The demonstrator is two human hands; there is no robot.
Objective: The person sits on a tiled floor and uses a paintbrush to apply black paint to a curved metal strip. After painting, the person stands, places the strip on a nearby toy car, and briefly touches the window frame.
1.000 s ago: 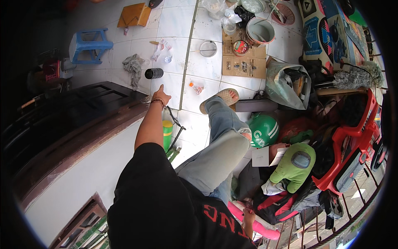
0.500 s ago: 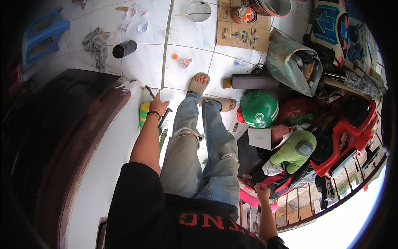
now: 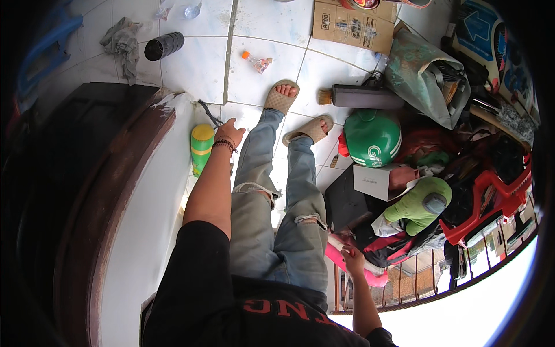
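Observation:
My left hand (image 3: 230, 134), with a beaded bracelet at the wrist, is closed round a thin black object (image 3: 210, 113) whose forked end sticks out past the fingers. Its kind is not clear. Beside that hand a green bottle with a yellow lid (image 3: 202, 151) stands by the low white wall. On the other side, my right hand (image 3: 354, 261) is held low with its fingers curled, in front of a pink rounded thing (image 3: 376, 279). What those fingers hold, if anything, is too small to make out.
A green helmet (image 3: 373, 139), a long grey box (image 3: 367, 97), a sack (image 3: 419, 75) and a red plastic frame (image 3: 491, 199) crowd the right side by a railing. Ahead on the tiles lie a small orange-capped bottle (image 3: 257, 62), a black cylinder (image 3: 164, 46) and cardboard (image 3: 355, 26).
The view has moved forward less far, and the floor things sit higher in it. My right foot has shifted away from the left. The green bottle beside my left hand shows more fully.

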